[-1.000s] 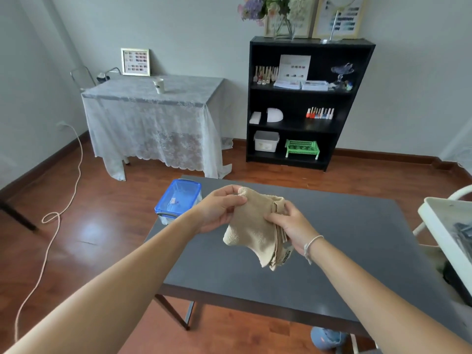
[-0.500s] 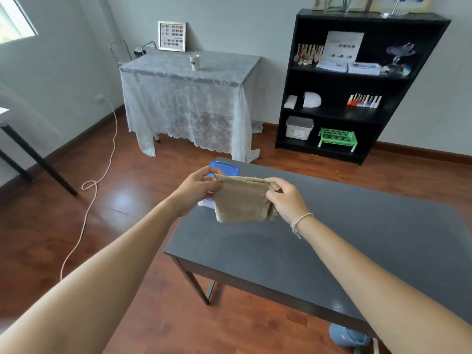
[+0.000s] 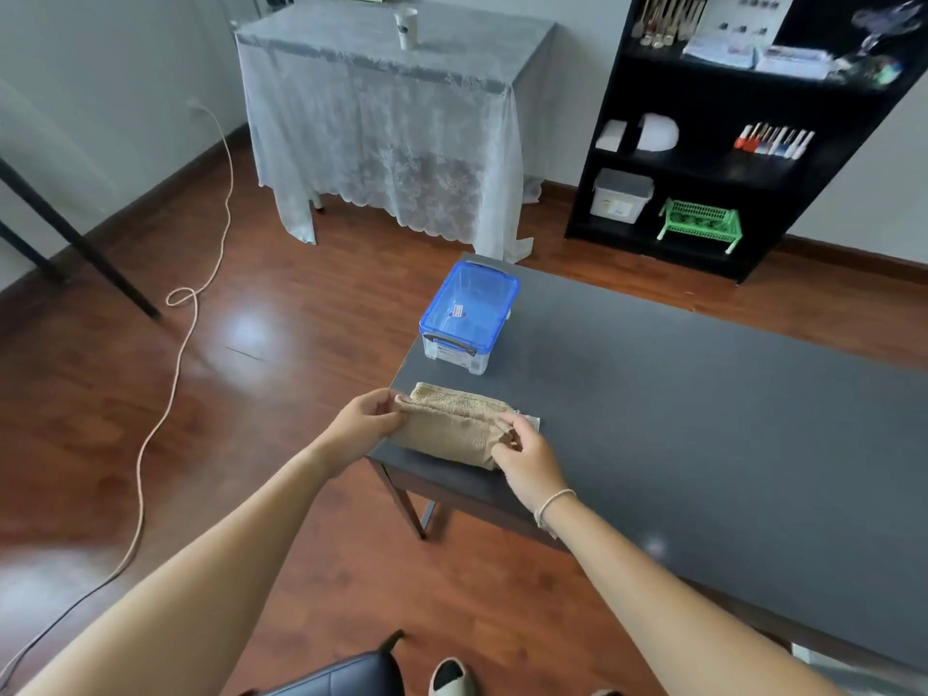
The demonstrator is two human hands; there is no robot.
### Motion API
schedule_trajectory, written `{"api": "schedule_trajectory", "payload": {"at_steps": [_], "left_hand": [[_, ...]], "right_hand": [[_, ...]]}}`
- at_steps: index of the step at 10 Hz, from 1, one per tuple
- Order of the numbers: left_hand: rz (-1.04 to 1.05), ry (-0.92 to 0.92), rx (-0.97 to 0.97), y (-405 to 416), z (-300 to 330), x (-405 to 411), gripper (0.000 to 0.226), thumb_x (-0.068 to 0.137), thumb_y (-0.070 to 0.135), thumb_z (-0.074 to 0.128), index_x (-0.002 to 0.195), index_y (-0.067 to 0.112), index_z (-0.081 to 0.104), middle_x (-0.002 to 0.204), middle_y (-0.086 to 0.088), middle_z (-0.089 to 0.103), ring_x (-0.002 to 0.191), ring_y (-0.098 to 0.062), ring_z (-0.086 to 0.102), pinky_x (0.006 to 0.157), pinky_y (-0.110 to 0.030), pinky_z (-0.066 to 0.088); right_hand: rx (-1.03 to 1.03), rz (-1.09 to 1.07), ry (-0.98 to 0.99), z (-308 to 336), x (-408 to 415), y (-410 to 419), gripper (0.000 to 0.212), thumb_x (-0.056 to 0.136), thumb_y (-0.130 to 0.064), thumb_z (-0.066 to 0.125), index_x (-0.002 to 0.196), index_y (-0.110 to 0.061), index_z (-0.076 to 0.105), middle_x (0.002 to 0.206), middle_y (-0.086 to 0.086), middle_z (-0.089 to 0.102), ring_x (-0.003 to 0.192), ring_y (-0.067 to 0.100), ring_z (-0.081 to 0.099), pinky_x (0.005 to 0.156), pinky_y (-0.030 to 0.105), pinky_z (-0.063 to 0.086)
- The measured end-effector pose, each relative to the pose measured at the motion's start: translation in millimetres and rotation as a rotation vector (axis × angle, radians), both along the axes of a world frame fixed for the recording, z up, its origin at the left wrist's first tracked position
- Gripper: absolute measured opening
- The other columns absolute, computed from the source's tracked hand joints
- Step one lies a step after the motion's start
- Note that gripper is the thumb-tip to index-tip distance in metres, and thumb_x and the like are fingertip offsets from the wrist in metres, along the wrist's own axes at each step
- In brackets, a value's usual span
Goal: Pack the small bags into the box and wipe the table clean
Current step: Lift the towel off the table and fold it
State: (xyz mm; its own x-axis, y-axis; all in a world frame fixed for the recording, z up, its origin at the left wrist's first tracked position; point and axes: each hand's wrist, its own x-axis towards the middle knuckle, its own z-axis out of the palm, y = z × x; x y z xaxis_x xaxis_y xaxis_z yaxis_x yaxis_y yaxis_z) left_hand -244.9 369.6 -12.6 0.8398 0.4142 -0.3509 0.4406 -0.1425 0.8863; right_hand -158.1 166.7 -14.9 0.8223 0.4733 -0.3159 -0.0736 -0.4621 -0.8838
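Note:
A folded beige cloth (image 3: pixel 452 424) lies on the near left corner of the dark grey table (image 3: pixel 678 419). My left hand (image 3: pixel 366 419) pinches its left edge. My right hand (image 3: pixel 527 457) grips its right end, fingers curled over the fold. A clear plastic box with a blue lid (image 3: pixel 469 313), closed, stands on the table just beyond the cloth. No small bags are visible outside the box.
A lace-covered table (image 3: pixel 391 108) with a paper cup stands behind. A black shelf unit (image 3: pixel 743 128) is at the back right. A cable (image 3: pixel 176 344) trails over the wooden floor at left. A black chair edge (image 3: pixel 341 675) sits below me.
The cloth was held up in the air between both hands; it now rests folded flat on the table's corner. The view has tilted downward and the box shows fully.

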Motion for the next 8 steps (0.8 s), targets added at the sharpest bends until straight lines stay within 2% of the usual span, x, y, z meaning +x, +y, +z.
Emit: {"api": "schedule_trajectory", "payload": {"at_steps": [1,2,3,4,5,6,7,8], "left_hand": [[0.055,-0.067,0.110,1,-4,29,0.012,0.085,0.014,0.056,0.087,0.024,0.063,0.078,0.003,0.054,0.073,-0.013,0.047,0.068,-0.027,0.039],[0.096,-0.029,0.242,2,-12,49,0.023,0.086,0.024,0.057,0.108,0.027,0.059,0.085,0.006,0.053,0.074,-0.010,0.049,0.062,-0.021,0.041],[0.073,0.058,0.371,3,-22,50,0.040,0.084,0.027,0.058,0.123,0.026,0.052,0.097,0.003,0.056,0.086,-0.014,0.052,0.071,-0.026,0.044],[-0.024,0.071,0.476,1,-32,42,0.041,0.079,0.023,0.065,0.119,0.024,0.056,0.102,0.000,0.055,0.092,-0.012,0.046,0.083,-0.024,0.036],[-0.042,0.089,0.499,0,-34,38,0.034,0.078,0.018,0.067,0.111,0.022,0.061,0.102,-0.002,0.053,0.092,-0.012,0.044,0.083,-0.022,0.033],[-0.031,0.124,0.511,5,-29,33,0.030,0.079,0.013,0.064,0.108,0.019,0.064,0.105,-0.006,0.056,0.090,-0.012,0.045,0.082,-0.021,0.033],[-0.054,0.144,0.523,11,-28,24,0.030,0.078,0.011,0.064,0.107,0.018,0.065,0.107,-0.009,0.059,0.094,-0.015,0.050,0.083,-0.022,0.034],[-0.053,0.126,0.579,5,-19,21,0.030,0.080,0.013,0.061,0.109,0.017,0.064,0.108,-0.011,0.056,0.098,-0.027,0.054,0.083,-0.027,0.039]], "right_hand": [[0.024,-0.119,-0.031,9,17,9,0.033,0.084,-0.001,0.050,0.113,-0.013,0.058,0.084,-0.006,0.058,0.070,0.008,0.053,0.063,0.013,0.041],[-0.080,-0.205,-0.082,8,29,14,0.040,0.086,-0.007,0.052,0.125,-0.015,0.052,0.108,0.005,0.060,0.091,0.021,0.060,0.082,0.030,0.047],[-0.202,-0.140,-0.208,3,28,11,0.042,0.084,-0.009,0.055,0.125,-0.016,0.051,0.124,0.009,0.050,0.107,0.026,0.056,0.093,0.032,0.043],[-0.265,0.003,-0.279,-5,15,7,0.035,0.082,-0.010,0.057,0.117,-0.014,0.058,0.117,0.012,0.051,0.105,0.027,0.055,0.090,0.028,0.040],[-0.275,0.007,-0.253,-10,9,11,0.031,0.083,-0.006,0.055,0.113,-0.010,0.061,0.117,0.015,0.050,0.105,0.029,0.054,0.092,0.028,0.039],[-0.254,0.031,-0.221,-9,3,17,0.029,0.082,-0.003,0.055,0.110,-0.007,0.061,0.115,0.017,0.048,0.102,0.029,0.054,0.090,0.019,0.035],[-0.213,0.065,-0.228,-13,-8,14,0.029,0.083,-0.003,0.057,0.111,-0.006,0.062,0.115,0.016,0.047,0.101,0.027,0.054,0.082,0.010,0.030],[-0.155,-0.014,-0.192,-8,-5,8,0.025,0.081,-0.004,0.060,0.106,-0.008,0.064,0.112,0.016,0.049,0.089,0.023,0.054,0.076,0.010,0.032]]}}
